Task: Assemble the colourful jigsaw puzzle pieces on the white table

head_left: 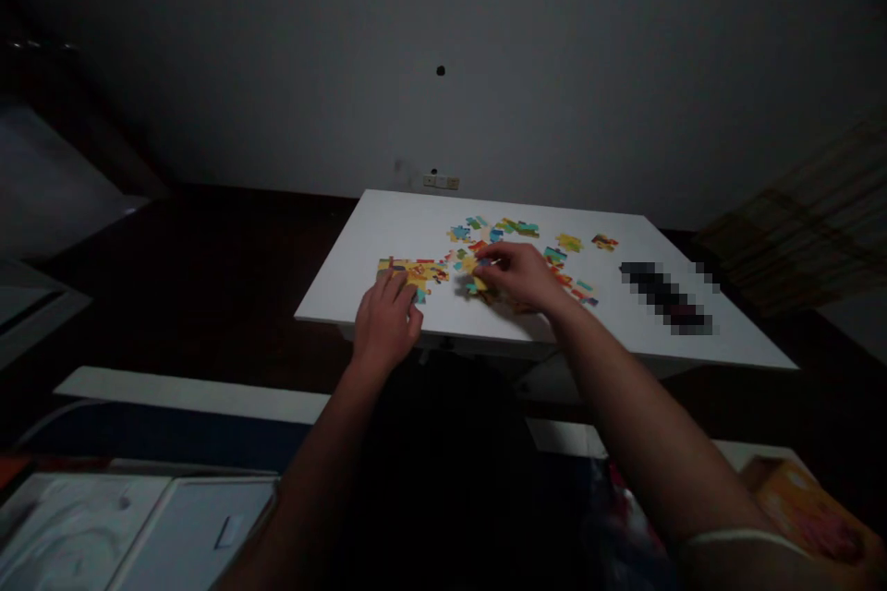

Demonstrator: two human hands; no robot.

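A joined section of a colourful jigsaw puzzle [431,271] lies on the left part of the white table [346,263]. My left hand [388,319] rests on its near left side with the fingers stretched out flat. To the right, my right hand [516,272] pinches a yellow puzzle piece [478,282], held just above the tabletop. Loose puzzle pieces [518,228] in yellow, blue, green and red lie behind and around the right hand, which covers some of them.
Two more pieces, a yellow-green one [569,243] and a dark patterned one [605,242], lie farther right. A pixelated dark object [665,295] is near the table's right side. Behind stands a grey wall [554,92] with sockets. An open white box [200,526] is at lower left.
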